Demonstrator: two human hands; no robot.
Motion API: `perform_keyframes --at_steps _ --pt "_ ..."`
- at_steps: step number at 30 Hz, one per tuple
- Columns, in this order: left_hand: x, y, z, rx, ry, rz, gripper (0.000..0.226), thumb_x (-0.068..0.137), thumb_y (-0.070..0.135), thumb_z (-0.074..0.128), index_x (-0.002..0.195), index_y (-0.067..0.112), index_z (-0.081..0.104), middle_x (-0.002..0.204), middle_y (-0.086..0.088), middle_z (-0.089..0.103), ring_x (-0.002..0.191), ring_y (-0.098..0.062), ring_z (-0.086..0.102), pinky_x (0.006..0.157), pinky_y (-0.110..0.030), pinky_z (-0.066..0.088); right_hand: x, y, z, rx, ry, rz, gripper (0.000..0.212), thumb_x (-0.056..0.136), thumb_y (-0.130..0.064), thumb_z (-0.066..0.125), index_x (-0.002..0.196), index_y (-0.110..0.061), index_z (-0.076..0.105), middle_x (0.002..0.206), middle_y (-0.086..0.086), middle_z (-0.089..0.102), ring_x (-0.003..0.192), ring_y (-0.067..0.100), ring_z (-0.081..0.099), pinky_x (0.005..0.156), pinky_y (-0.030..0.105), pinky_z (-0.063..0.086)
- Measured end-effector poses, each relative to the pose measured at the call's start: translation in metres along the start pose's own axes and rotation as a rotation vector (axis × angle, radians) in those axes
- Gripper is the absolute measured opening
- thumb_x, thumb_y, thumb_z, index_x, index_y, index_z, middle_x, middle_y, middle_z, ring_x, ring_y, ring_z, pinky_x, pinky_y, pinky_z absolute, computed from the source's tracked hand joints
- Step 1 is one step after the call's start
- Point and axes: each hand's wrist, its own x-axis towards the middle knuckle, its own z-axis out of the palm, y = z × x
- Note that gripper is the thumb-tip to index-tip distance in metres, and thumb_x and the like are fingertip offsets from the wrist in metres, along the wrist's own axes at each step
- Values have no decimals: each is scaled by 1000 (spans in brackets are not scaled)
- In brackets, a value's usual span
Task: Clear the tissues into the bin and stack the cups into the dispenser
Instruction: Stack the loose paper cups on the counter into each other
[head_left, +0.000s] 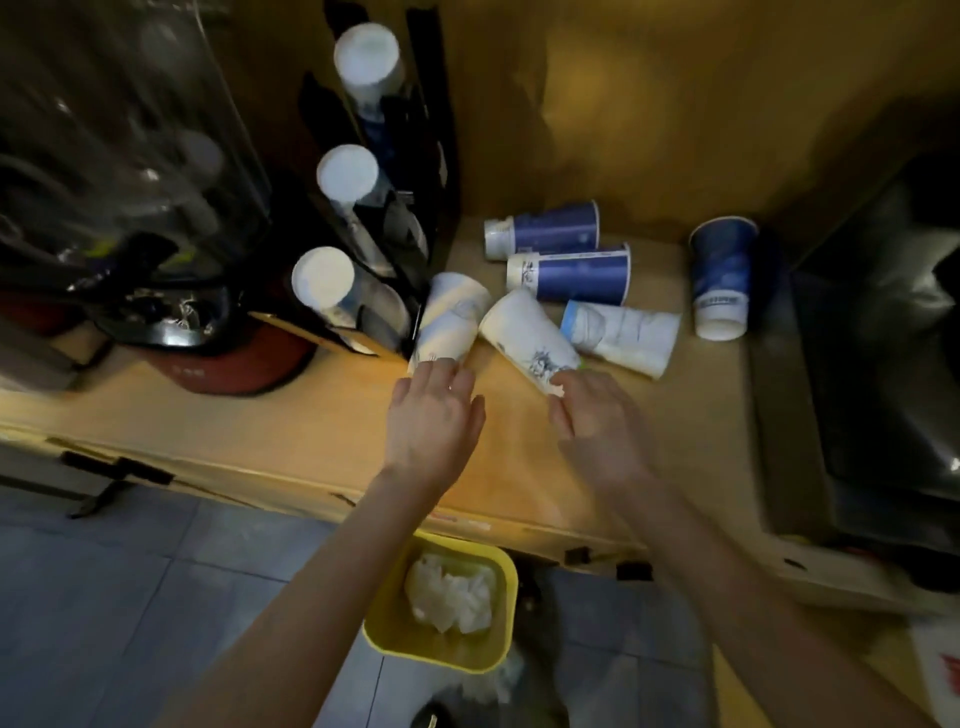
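Several paper cups lie on the wooden counter (311, 431). A white cup (451, 322) lies on its side just beyond my left hand (434, 421), whose spread fingers touch its rim. Another white cup (524, 335) lies tilted, and the fingertips of my right hand (597, 415) touch its mouth end. Behind are a third white cup (623, 338) and two blue cups (545, 228) (576, 273) on their sides. A blue cup (722, 275) stands upside down at the right. The black cup dispenser (384, 208) holds three stacks. White tissues (452, 597) lie in the yellow bin (498, 660) on the floor.
A dark appliance with a red base (234, 364) stands left of the dispenser. A large grey metal unit (872, 364) fills the right side. The counter's front edge runs above the tiled floor (130, 597).
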Motion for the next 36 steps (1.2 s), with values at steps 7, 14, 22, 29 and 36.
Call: perform_keyframes --at_steps 7,14,22,29,36 --pt "50 17 26 -17 -73 -182 70 79 32 64 135 7 32 146 -23 34 132 -39 36 104 -49 37 53 34 5 46 -239 52 59 89 -31 53 139 -13 27 142 9 39 128 24 34 106 34 31" --pt "56 9 66 71 -171 -333 77 81 26 62 141 4 19 151 -26 19 138 -39 26 109 -50 31 63 40 35 -91 -409 51 78 87 -44 49 145 -13 6 155 13 17 140 30 17 116 40 16" --pt "72 3 68 -15 -194 -443 60 81 15 60 131 6 28 145 -22 34 126 -41 40 95 -49 44 67 35 49 1 -256 189 69 81 -43 59 135 -13 28 134 12 47 122 28 42 103 38 35" --pt "80 -1 51 4 -278 -424 62 90 21 51 136 7 12 138 -25 36 122 -37 43 91 -43 48 76 38 31 233 -275 326 77 66 -37 73 129 -15 33 119 11 57 106 30 55 83 37 46" --pt "62 13 32 -616 -116 -605 96 72 17 72 141 2 9 130 -26 41 119 -41 41 94 -45 41 83 61 -2 870 -172 580 52 74 -14 72 119 -18 45 115 9 61 89 15 60 79 34 51"
